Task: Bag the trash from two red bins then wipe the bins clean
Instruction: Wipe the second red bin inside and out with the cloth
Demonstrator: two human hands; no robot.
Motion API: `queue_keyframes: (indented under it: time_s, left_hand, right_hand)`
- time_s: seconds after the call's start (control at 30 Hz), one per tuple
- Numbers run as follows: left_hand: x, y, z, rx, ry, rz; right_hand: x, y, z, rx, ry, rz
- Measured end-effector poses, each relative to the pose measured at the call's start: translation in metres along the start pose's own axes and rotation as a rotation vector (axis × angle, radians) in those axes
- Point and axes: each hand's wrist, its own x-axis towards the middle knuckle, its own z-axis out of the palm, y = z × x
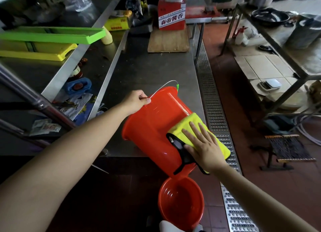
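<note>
At the counter's [149, 72] near edge a light, slick red bin [152, 127] is tipped by its thin wire handle [163, 87], pinched in the left hand [137, 99], while a soft yellow cloth [196, 132] is pressed flat under the open right hand [203, 146].

Bare steel counter [152, 70] beyond the tilted bin [152, 127], wooden board [167, 40] farther back

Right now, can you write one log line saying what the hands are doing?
step: wiping bin outside | left hand: holds wire handle | right hand: presses yellow cloth on tilted red bin | second red bin: on floor
</note>
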Motion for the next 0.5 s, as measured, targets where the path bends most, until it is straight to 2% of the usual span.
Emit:
queue_keyframes:
  time_s: [0.2,0.5]
  left_hand:
    - [-0.008,-0.006,0.002,-0.018,-0.010,-0.017]
    - [-0.006,-0.009,-0.001,-0.023,0.017,-0.012]
  right_hand:
    - [-0.010,0.009,-0.005,0.062,-0.048,0.014]
    - [0.144,-0.029,-0.002,0.089,-0.192,0.083]
